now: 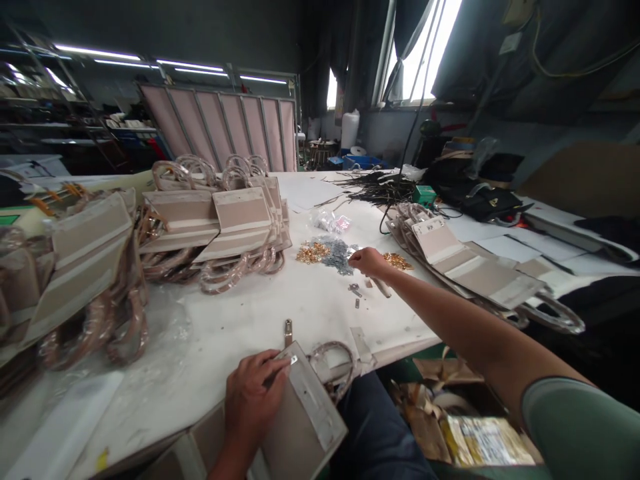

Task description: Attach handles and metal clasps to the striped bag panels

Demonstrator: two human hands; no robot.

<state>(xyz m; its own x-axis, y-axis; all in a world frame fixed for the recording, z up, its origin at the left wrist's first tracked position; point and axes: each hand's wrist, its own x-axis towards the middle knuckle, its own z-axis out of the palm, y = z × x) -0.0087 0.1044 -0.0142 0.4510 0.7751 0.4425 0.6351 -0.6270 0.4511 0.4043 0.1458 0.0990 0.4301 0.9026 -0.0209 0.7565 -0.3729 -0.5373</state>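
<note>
An unfinished beige handbag (300, 413) lies at the near table edge and over my lap, its clear-wrapped handle (336, 349) to the right. My left hand (253, 393) holds it from above, fingers bent over the panel beside a small metal plate (293, 360). A metal clasp strap (289, 331) sticks up past the panel's top edge. My right hand (367, 261) reaches out to the right edge of a pile of small grey metal plates (338, 255). Its fingertips are pinched together; whatever is between them is hidden.
Gold metal parts lie in one pile (313, 252) left of the grey plates and another pile (397, 261) right of them. Stacked handbags stand at left (243, 213) and right (465, 260). Black cords (380, 188) lie farther back. An open box (480, 427) sits below the table.
</note>
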